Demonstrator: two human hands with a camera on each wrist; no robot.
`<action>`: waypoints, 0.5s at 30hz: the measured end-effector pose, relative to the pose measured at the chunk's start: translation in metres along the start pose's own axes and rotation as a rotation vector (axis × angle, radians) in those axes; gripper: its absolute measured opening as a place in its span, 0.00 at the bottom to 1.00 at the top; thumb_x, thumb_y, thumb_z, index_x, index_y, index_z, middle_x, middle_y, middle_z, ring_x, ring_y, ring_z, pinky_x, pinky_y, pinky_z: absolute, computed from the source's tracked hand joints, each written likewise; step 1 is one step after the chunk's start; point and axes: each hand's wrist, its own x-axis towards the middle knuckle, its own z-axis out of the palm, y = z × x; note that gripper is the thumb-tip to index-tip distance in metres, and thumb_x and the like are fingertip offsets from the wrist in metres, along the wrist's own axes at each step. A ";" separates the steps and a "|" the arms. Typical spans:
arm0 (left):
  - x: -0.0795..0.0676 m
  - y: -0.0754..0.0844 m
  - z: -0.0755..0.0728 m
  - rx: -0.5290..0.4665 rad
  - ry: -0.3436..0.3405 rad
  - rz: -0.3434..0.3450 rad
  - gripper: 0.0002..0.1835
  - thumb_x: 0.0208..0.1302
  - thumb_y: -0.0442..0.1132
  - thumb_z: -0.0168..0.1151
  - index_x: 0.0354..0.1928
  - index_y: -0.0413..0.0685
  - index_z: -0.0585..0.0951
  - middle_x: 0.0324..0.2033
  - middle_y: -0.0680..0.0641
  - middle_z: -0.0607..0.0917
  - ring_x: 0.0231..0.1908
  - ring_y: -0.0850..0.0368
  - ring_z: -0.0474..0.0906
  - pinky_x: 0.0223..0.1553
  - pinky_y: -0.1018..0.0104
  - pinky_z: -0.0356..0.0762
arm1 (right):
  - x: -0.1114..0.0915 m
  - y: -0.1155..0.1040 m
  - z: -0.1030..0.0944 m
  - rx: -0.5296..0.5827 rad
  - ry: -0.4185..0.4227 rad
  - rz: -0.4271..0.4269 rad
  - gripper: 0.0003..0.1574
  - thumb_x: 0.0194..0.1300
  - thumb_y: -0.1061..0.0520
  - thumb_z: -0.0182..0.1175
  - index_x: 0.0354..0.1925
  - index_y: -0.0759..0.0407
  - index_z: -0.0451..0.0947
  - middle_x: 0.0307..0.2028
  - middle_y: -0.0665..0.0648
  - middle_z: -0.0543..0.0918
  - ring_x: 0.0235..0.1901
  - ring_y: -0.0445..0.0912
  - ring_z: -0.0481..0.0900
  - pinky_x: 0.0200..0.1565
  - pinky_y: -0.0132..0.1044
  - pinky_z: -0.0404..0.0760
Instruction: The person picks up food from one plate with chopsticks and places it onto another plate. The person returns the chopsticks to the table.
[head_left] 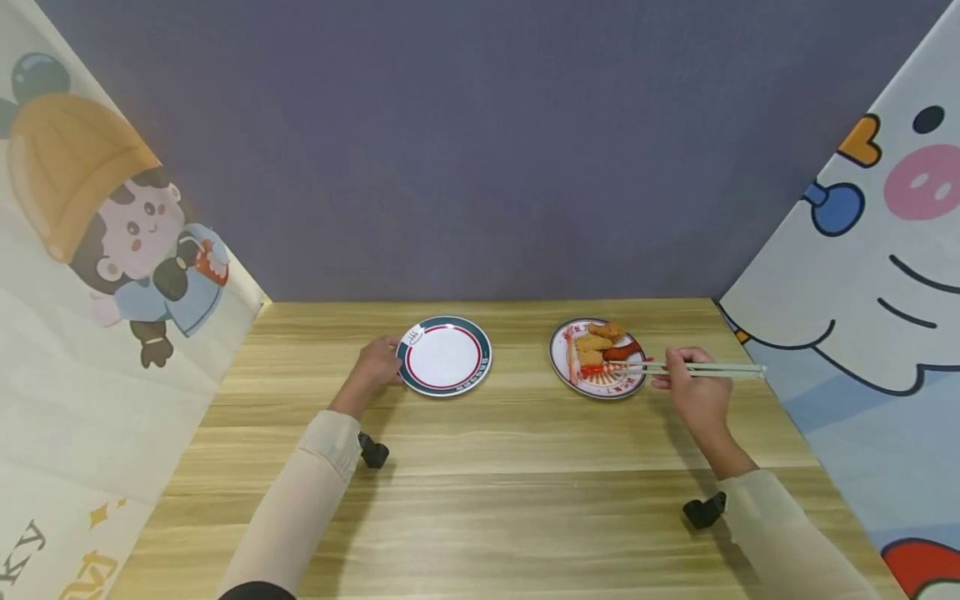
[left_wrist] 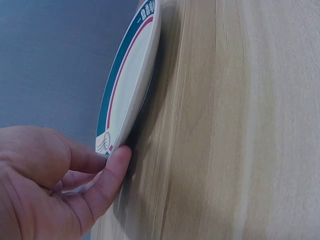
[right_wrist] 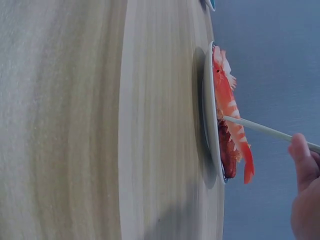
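Because the tips of the chopsticks [head_left: 738,367] are thin and the shrimp [right_wrist: 229,100] looks smooth, I judge that slipping is the first danger: with an uneven squeeze, the shrimp could turn and fall on the dish [head_left: 615,390], or over its rim onto the table [head_left: 517,500]. Also, a brown piece [head_left: 624,351] lies close to the shrimp, between two and three o'clock of the dish, so a wide sweep may disturb it. No hand steadies the dish, therefore a hard push could make it slide. At the plate [head_left: 444,357] I see a smaller risk: it is held at one side only, so a lift there could tip it.

About the grip, my left hand [head_left: 377,362] pinches the plate rim at nine o'clock, its thumb and finger almost meeting. My right hand [head_left: 697,392] is between three and four o'clock of the dish, its fingers curled around the chopsticks, which point toward nine o'clock. They reach the shrimp, near the middle of the dish. In the right wrist view one tip seems to touch it, but whether both tips clamp it, I cannot tell. The dish stands at three o'clock from the plate, well apart.
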 end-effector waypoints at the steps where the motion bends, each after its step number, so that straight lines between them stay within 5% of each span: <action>1: 0.000 0.000 0.000 0.002 -0.001 0.000 0.26 0.73 0.29 0.45 0.72 0.41 0.68 0.59 0.32 0.79 0.26 0.58 0.80 0.30 0.69 0.88 | 0.000 0.001 -0.001 0.014 -0.001 -0.007 0.15 0.73 0.60 0.59 0.37 0.75 0.76 0.21 0.41 0.82 0.17 0.36 0.85 0.23 0.32 0.88; 15: -0.001 0.001 0.001 0.011 0.005 0.008 0.28 0.70 0.28 0.46 0.72 0.39 0.67 0.59 0.31 0.78 0.26 0.58 0.80 0.27 0.71 0.86 | 0.006 0.000 -0.008 0.157 0.053 -0.038 0.12 0.72 0.61 0.59 0.31 0.67 0.77 0.22 0.52 0.82 0.16 0.38 0.85 0.19 0.31 0.86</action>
